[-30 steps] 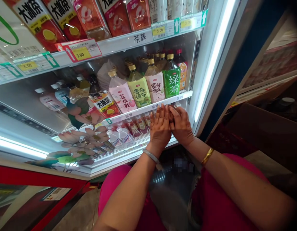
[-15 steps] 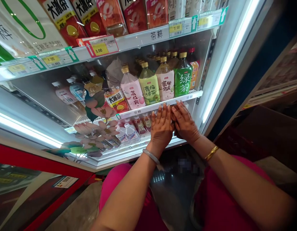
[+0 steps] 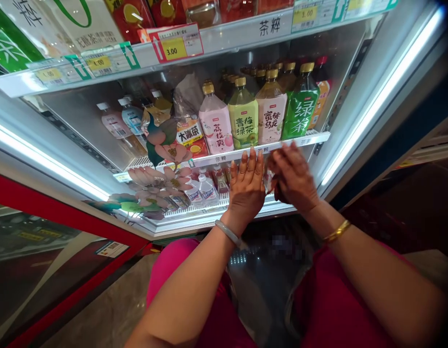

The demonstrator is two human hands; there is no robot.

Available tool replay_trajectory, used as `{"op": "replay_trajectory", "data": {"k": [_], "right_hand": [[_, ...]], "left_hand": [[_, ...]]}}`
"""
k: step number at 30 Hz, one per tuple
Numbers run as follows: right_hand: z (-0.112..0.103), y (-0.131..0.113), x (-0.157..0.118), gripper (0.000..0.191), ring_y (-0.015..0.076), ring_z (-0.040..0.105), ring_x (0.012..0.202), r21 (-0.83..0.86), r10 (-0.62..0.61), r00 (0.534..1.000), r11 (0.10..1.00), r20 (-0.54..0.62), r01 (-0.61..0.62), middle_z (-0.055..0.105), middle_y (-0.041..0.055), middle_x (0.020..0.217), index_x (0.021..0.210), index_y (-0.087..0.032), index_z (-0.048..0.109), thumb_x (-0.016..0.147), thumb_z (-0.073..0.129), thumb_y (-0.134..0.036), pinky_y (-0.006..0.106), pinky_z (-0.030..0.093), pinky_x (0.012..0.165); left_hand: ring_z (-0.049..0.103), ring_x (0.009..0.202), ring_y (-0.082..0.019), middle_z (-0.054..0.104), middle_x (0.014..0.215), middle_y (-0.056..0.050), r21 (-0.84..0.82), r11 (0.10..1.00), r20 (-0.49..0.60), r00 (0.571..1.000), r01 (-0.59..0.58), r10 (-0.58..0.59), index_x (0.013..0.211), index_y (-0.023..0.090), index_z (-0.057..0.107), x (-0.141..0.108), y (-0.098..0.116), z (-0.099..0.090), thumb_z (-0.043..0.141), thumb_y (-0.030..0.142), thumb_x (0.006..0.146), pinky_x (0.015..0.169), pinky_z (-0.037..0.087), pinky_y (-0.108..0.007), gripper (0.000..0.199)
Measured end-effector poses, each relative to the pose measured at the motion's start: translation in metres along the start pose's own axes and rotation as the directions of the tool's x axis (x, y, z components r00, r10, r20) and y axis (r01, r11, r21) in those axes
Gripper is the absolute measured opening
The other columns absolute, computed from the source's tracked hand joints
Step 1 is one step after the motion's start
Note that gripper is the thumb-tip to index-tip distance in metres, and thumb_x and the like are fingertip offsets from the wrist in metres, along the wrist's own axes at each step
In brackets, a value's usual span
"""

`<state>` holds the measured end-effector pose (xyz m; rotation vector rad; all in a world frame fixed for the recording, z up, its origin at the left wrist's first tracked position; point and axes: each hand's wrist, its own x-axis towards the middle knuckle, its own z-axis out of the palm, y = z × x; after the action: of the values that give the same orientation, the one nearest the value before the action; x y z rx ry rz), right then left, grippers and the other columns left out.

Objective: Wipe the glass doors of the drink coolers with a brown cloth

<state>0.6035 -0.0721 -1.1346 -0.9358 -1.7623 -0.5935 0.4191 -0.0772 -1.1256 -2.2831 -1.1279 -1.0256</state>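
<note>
My left hand [image 3: 246,187] has its fingers stretched out, back toward me, just below the front rail of the middle shelf [image 3: 229,157]. It holds nothing I can see. To its right, my right hand [image 3: 297,178] is raised with fingers extended and somewhat blurred, a little apart from the left. Behind the fingertips stand a yellow-green tea bottle [image 3: 243,123], a pale peach oolong bottle [image 3: 272,116] and a green tea bottle [image 3: 301,108]. A pink lychee drink bottle [image 3: 216,126] and an iced tea bottle [image 3: 191,137] with an orange-red label stand farther left.
Above runs a shelf rail with price tags [image 3: 178,48] and large drink packs. Small clear bottles [image 3: 208,191] stand on the low shelf. A flower decal [image 3: 158,183] overlaps the left side. The red-framed door [image 3: 57,212] stands swung out at left; a light strip [image 3: 383,96] lines the right.
My hands have come apart; the right has shifted right and is blurred. The view has tilted, so the shelves appear further right and the upper one higher.
</note>
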Motion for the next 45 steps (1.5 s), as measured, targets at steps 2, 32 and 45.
{"op": "replay_trajectory", "data": {"k": [2, 32, 45], "right_hand": [[-0.013, 0.015, 0.008, 0.074, 0.0335, 0.031, 0.162, -0.041, 0.095, 0.993, 0.994, -0.076, -0.099, 0.035, 0.0095, 0.174, 0.168, -0.031, 0.031, 0.099, 0.052, -0.015, 0.063, 0.034, 0.13], [0.019, -0.034, 0.022, 0.071, 0.0331, 0.027, 0.164, 0.084, 0.053, 0.997, 0.995, -0.06, -0.048, 0.03, 0.0045, 0.176, 0.164, -0.036, 0.038, 0.1, 0.053, -0.011, 0.06, 0.033, 0.133], [0.03, -0.048, 0.026, 0.071, 0.0321, 0.032, 0.162, 0.111, -0.058, 0.998, 0.992, -0.038, 0.062, 0.036, 0.0052, 0.174, 0.164, -0.034, 0.039, 0.1, 0.056, -0.011, 0.059, 0.037, 0.131]], "left_hand": [[-0.002, 0.165, -0.024, 0.02, 0.176, -0.015, 0.005, 1.0, -0.002, 1.0, 0.003, -0.003, 0.17, 0.009, 0.017, 0.0, -0.001, -0.005, 0.049, 0.013, 0.097, 0.136, 0.0, -0.052, 0.08], [0.001, 0.165, -0.027, 0.017, 0.176, -0.018, 0.079, 0.994, 0.047, 0.996, 0.072, -0.076, 0.17, 0.01, 0.018, -0.026, -0.038, -0.019, 0.048, 0.016, 0.101, 0.136, 0.005, -0.056, 0.075], [0.0, 0.165, -0.029, 0.017, 0.176, -0.021, 0.073, 0.993, 0.048, 0.994, 0.094, -0.098, 0.17, 0.008, 0.014, -0.037, -0.051, -0.027, 0.049, 0.018, 0.102, 0.135, 0.008, -0.06, 0.077]]}}
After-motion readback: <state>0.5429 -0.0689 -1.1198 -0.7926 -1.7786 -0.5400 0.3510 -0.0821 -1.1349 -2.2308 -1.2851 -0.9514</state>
